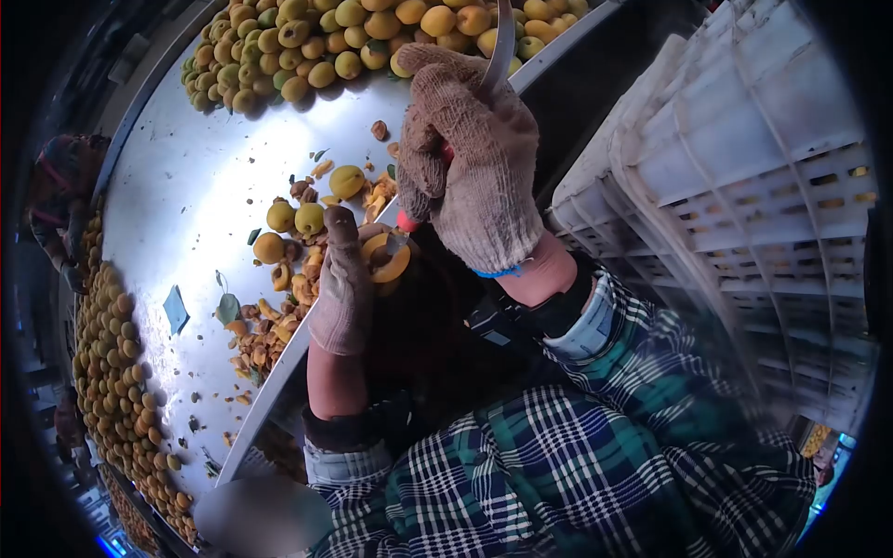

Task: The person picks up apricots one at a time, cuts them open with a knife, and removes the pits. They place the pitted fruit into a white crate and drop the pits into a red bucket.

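Near the table's edge, my left hand (342,284), in a soiled knit glove, is closed around a cut apricot (387,259) whose orange flesh faces up. My right hand (479,163), gloved too, grips a red-handled knife (503,48); its curved blade sticks up above the fist. Below the fist, a red end (406,221) with a short metal tip touches the cut apricot. Whether blade and tip belong to one tool is hidden by the fingers. Beside my left hand lie several whole apricots (309,219) and a heap of apricot scraps and pits (270,337).
A large pile of apricots (349,63) covers the far end of the metal table (177,232). More apricots (112,344) line its left side, where another person (63,195) stands. Stacked white plastic crates (726,186) rise close on my right. Leaves lie scattered about.
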Demonstrator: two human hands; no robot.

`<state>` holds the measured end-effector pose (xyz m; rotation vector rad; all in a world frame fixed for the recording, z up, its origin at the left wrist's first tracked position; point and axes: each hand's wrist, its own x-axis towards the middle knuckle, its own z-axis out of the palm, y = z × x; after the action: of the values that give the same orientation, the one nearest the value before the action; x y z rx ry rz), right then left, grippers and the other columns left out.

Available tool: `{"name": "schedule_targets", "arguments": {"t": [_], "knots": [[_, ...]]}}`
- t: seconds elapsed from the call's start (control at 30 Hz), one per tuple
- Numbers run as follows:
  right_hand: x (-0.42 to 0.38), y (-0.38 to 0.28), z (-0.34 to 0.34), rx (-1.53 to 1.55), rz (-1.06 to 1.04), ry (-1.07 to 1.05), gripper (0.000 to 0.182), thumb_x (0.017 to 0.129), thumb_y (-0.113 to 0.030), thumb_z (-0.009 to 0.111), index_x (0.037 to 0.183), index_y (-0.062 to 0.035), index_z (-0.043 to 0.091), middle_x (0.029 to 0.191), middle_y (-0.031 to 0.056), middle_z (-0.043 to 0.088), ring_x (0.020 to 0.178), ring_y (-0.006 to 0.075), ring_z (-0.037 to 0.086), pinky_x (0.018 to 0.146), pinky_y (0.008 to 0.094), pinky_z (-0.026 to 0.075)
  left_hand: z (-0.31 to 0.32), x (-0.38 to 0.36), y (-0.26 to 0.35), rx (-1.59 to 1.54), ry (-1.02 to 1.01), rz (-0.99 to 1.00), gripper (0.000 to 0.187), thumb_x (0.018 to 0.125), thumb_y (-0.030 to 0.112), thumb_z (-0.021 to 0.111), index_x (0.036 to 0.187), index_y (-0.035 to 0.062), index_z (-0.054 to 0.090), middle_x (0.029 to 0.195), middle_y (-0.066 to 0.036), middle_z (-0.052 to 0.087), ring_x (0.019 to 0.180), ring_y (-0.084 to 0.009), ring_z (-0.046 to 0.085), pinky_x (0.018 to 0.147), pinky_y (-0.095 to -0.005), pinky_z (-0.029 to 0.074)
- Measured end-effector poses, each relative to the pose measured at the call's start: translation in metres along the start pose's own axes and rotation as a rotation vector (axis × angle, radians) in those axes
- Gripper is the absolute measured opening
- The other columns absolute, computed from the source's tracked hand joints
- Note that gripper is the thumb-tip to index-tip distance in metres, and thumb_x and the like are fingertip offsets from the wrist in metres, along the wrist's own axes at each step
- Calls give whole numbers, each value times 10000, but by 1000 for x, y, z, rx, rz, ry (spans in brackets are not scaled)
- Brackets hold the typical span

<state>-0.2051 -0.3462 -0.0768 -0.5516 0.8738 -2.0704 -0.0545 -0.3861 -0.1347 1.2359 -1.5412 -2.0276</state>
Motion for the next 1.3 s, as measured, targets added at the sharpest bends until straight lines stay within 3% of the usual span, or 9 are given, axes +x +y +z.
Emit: {"name": "schedule_targets", "arguments": {"t": [0.07,0.37,0.43,0.5,0.7,0.9,1.0,1.03,1.3], "knots": [[0,2,-1,-24,-10,18,250,918,-177,583,1117,-26,583,564,-16,449,386,78,371,350,231,321,9,-5,11,22,98,-1,830,883,742,254,1054,14,614,845,-71,634,773,-144,591,760,-234,460],[8,-2,-11,84,21,75,219,943,-234,544,1062,-58,598,597,-20,448,396,96,368,361,256,299,15,4,-3,-451,-53,120,647,915,623,396,1248,84,528,1116,-90,561,905,-171,565,842,-285,472],[12,0,-15,156,26,92,217,947,-247,533,1040,-63,599,610,-21,448,400,101,363,367,266,298,14,9,-9,183,105,545,575,922,558,449,1242,88,533,1133,-75,557,906,-167,564,860,-290,471],[15,0,-18,204,76,134,209,947,-249,527,1028,-70,600,612,-21,444,403,100,355,372,271,294,14,12,-13,454,168,733,521,930,512,480,1220,83,541,1131,-64,555,898,-164,566,857,-289,476],[14,1,-21,154,14,85,192,915,-235,582,1024,-79,608,597,-19,447,402,99,372,370,275,305,16,5,-15,-375,39,210,522,939,530,464,1093,41,560,978,-62,562,784,-149,569,723,-257,498],[12,-3,-17,75,-50,41,239,919,-262,598,1006,-41,628,550,-15,450,390,92,401,361,250,322,21,4,-7,-265,-28,-60,813,908,713,205,805,21,618,626,-19,546,576,-110,522,551,-197,387],[7,-3,-17,-31,-45,-54,271,922,-291,606,1003,-32,626,548,-15,471,385,79,415,358,228,319,13,7,-11,-133,-160,-32,834,900,725,183,770,25,618,636,-35,569,582,-114,524,556,-200,397],[6,-3,-14,55,-30,-23,147,864,-208,696,831,-70,658,510,-39,500,380,36,451,340,196,321,18,7,-10,-157,-97,-43,853,896,731,167,730,25,617,641,-43,581,587,-119,529,568,-207,404],[1,1,-7,32,69,-70,222,891,-250,666,834,-34,661,526,-26,531,395,23,454,355,189,326,17,4,-2,-161,-194,-120,844,907,716,183,709,15,610,649,-49,591,603,-132,548,609,-220,421]]}}
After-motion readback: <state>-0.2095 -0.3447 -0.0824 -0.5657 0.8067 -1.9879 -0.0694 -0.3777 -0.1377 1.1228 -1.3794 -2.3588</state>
